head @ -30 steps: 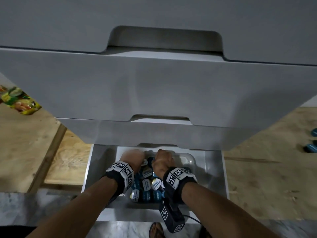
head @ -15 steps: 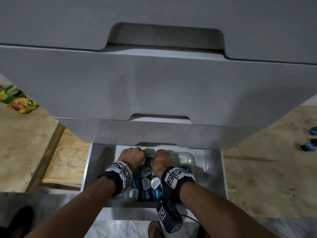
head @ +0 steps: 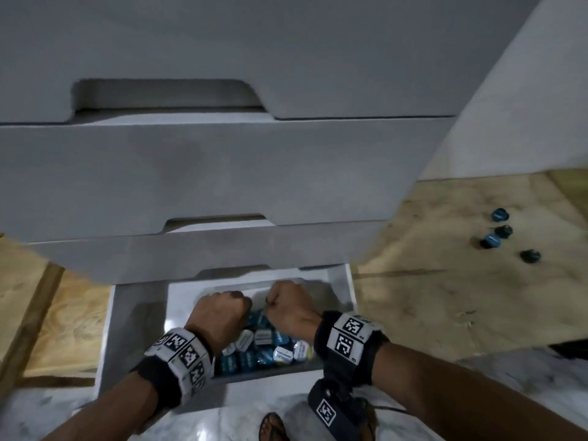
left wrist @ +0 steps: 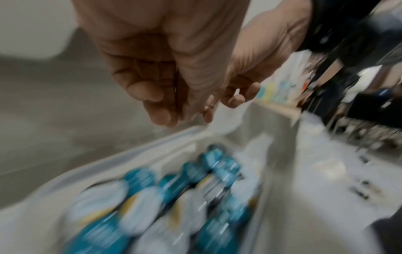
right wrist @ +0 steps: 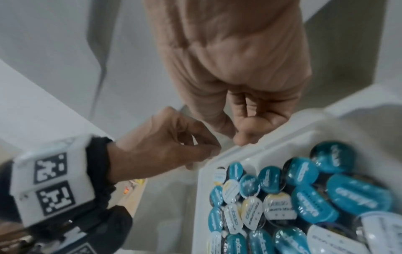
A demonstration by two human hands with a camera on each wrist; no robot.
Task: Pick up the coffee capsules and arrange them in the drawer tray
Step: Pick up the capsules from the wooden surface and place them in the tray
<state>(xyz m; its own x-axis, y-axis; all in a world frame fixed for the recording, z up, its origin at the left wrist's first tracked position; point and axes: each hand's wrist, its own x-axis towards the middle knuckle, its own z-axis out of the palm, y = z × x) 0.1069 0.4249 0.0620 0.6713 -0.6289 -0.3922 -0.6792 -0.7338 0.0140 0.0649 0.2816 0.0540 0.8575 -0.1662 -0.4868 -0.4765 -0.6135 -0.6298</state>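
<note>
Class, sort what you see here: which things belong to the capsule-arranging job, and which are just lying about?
Job:
- capsules in the tray
- open drawer
- four loose capsules on the floor
- left hand, right hand

Lying about:
- closed drawers
- sandal
</note>
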